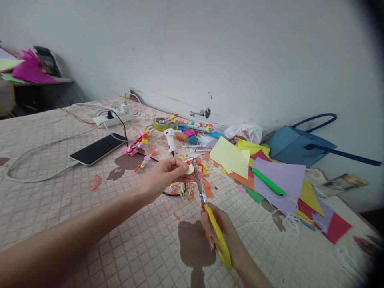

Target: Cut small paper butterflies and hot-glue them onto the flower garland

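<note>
Between the thumb and fingers of my left hand is a small pale yellow paper piece with a rounded edge. My right hand is wrapped round a pair of scissors with yellow handles and metal blades. The blades point up and away, their tips right beside the paper piece; whether they touch it I cannot tell. Under and behind both hands lie many small paper scraps in orange, yellow and pink. A white glue gun stands just beyond my left hand.
A phone on a cable and a white power strip are at the left. Coloured paper sheets, a green marker and white string lie right. A blue bag and a tape roll are near the wall.
</note>
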{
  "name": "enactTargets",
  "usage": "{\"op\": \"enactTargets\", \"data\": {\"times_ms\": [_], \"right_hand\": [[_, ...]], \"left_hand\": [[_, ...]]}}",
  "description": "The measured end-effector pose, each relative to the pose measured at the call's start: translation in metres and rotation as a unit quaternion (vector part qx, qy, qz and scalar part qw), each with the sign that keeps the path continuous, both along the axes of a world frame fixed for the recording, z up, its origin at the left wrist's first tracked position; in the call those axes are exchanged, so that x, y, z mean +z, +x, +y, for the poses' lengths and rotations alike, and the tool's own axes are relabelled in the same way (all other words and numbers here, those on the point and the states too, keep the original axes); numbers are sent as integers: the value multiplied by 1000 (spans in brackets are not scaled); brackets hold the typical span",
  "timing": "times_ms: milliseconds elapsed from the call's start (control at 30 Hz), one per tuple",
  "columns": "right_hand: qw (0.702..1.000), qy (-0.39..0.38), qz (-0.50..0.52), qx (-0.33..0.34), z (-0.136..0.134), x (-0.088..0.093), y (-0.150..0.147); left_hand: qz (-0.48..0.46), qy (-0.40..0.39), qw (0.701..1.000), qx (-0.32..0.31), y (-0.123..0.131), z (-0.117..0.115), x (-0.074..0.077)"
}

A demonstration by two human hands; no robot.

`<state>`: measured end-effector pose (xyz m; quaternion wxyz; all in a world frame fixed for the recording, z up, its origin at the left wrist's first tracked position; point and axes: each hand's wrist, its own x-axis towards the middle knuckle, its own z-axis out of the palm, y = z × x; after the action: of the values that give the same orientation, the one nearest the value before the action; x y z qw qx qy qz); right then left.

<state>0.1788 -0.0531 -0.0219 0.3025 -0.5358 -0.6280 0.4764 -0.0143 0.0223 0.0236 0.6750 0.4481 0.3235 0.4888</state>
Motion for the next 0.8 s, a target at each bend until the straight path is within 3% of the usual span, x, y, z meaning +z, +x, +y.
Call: {"op": "enactTargets", "data": {"times_ms": [233, 433, 800], "right_hand": [[1000, 13, -6, 27, -2, 5, 3], [995, 76, -70, -5, 1, 9, 2], [996, 60, -69, -13, 2, 7, 2]], "left_hand": [[23, 25, 999, -18, -4, 4, 0], [45, 29, 998, -25, -6, 6, 0], [47, 27, 998, -25, -6, 4, 2]]}}
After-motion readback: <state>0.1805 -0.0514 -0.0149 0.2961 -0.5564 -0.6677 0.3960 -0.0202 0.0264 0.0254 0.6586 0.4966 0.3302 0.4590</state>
